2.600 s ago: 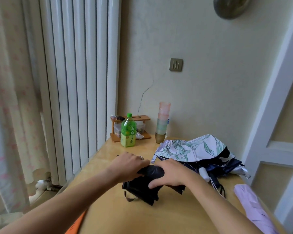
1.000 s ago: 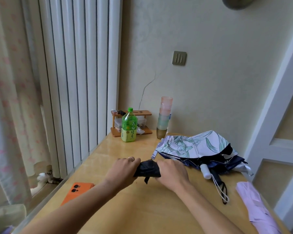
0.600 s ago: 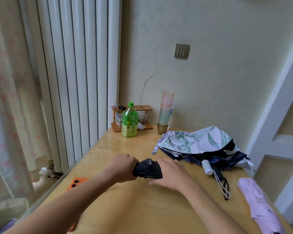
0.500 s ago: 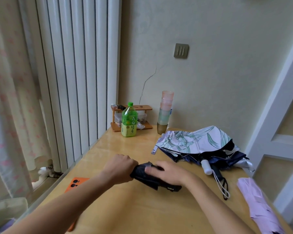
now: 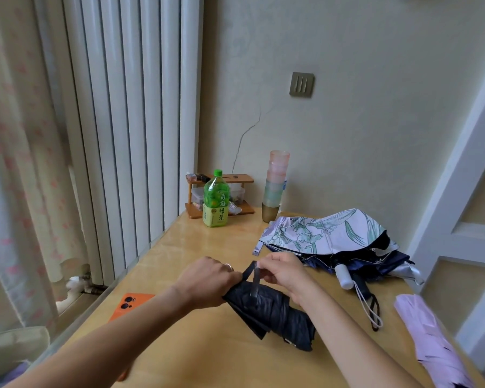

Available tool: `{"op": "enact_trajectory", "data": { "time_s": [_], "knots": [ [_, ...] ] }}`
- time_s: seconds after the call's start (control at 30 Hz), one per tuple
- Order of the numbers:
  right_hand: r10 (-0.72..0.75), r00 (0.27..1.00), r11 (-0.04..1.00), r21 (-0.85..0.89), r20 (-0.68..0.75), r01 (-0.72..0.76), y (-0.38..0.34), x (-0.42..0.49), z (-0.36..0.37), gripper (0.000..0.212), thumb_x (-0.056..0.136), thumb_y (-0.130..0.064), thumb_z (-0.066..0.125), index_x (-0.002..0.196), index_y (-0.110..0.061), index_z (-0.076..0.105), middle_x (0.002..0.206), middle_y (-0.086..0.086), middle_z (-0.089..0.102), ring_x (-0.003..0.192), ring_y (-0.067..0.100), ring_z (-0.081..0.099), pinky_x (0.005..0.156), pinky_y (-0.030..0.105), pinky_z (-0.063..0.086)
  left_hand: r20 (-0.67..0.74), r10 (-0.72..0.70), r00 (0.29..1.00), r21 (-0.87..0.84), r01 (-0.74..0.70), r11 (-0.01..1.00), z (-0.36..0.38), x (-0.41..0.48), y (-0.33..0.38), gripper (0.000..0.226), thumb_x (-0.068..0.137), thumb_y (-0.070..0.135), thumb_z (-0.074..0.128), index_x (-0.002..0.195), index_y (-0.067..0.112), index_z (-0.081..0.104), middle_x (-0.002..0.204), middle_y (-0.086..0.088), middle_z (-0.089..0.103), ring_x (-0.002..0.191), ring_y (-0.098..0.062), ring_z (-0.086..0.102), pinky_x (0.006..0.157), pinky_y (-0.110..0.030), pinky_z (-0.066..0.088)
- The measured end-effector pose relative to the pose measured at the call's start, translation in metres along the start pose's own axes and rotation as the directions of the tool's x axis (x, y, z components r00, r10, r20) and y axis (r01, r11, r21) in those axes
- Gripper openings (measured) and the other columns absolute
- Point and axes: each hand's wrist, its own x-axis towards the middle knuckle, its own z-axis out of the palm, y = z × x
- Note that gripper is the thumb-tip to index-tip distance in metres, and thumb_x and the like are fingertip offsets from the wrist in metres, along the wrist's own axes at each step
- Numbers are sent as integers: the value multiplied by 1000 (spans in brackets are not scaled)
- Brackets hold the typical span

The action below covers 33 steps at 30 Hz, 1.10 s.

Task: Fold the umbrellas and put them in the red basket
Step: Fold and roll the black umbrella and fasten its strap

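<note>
Black rolled fabric umbrella (image 5: 269, 309) lies at the lower centre of the frame on the yellow wooden counter (image 5: 196, 247). Our left hand (image 5: 207, 281) is clenched round its upper end; our right hand (image 5: 283, 271) pinches the thin black closure strap (image 5: 254, 278). We should pull that strap taut, wrap it snugly round the pleats and fasten it. No red basket shows.

Your left hand (image 5: 207, 278) hides one end of the black umbrella (image 5: 272, 309), your forearm (image 5: 135, 331) part of the orange phone (image 5: 129, 302); the lilac umbrella (image 5: 429, 340) runs off frame.
</note>
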Motion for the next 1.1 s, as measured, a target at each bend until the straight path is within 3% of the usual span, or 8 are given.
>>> {"op": "enact_trajectory", "data": {
  "time_s": [0.23, 0.53, 0.57, 0.6, 0.63, 0.67, 0.9, 1.1],
  "knots": [
    [110, 979, 981, -176, 172, -80, 7, 5, -11, 30, 87, -9, 66, 60, -19, 60, 70, -4, 65, 63, 11, 59, 63, 25, 43, -41, -36, 998, -86, 32, 996, -9, -5, -2, 17, 81, 45, 51, 79, 29, 56, 63, 9, 56, 49, -15, 53, 43, -27, 42],
    [55, 961, 998, 20, 270, -63, 18, 1, -11, 41, 111, -16, 38, 124, 20, 52, 89, 17, 64, 57, 1, 68, 54, 11, 47, 47, -311, 949, -428, 300, 853, -12, -2, 10, 25, 73, 50, 59, 80, 26, 59, 66, 9, 63, 60, -14, 57, 57, -32, 47],
    [27, 946, 994, 87, 324, -58, 15, -4, -14, 84, 70, 51, -3, 122, 15, 52, 97, 26, 66, 76, 5, 75, 62, 12, 49, 74, -336, 939, -486, 328, 810, -11, -1, 12, 24, 73, 47, 62, 76, 24, 58, 64, 9, 61, 59, -14, 55, 56, -33, 46],
    [158, 960, 987, -62, 231, -147, 4, -22, -15, 179, 12, -114, 20, 128, 17, 51, 116, 32, 64, 107, 16, 72, 75, 16, 48, 106, -367, 924, -545, 362, 756, -10, 0, 15, 23, 73, 44, 65, 73, 23, 56, 61, 8, 60, 56, -14, 53, 53, -33, 44],
    [57, 977, 995, -97, 205, -37, 39, -7, -17, 68, 102, -44, 56, 136, 15, 48, 135, 33, 57, 128, 28, 60, 90, 24, 47, 145, -398, 906, -600, 400, 693, -9, 1, 17, 22, 72, 39, 67, 70, 21, 55, 59, 6, 58, 53, -15, 51, 52, -33, 41],
    [92, 992, 996, -2, 83, -92, 43, -5, -15, 46, 108, -21, 49, 140, 12, 48, 142, 29, 54, 135, 35, 52, 98, 31, 45, 191, -429, 883, -648, 442, 621, -7, 2, 18, 22, 70, 35, 67, 68, 18, 54, 57, 4, 57, 50, -14, 48, 50, -31, 38],
    [-171, 981, 853, 484, -91, 193, 50, 23, -9, 35, 85, -22, 84, 108, -5, 63, 91, 6, 72, 84, 21, 70, 92, 39, 57, 545, -482, 686, -780, 626, 9, -2, 15, 27, 18, 78, 14, 72, 85, 8, 56, 60, -7, 52, 50, -23, 45, 48, -31, 40],
    [-180, 972, 967, 156, -152, 203, 73, 34, -11, 8, 95, -2, 69, 99, -6, 73, 79, 6, 73, 71, 13, 67, 74, 22, 53, 707, -504, 495, -681, 669, -298, 8, 24, 18, 22, 80, 10, 72, 91, 5, 54, 61, -7, 47, 45, -17, 40, 48, -26, 38]
  ]
}}
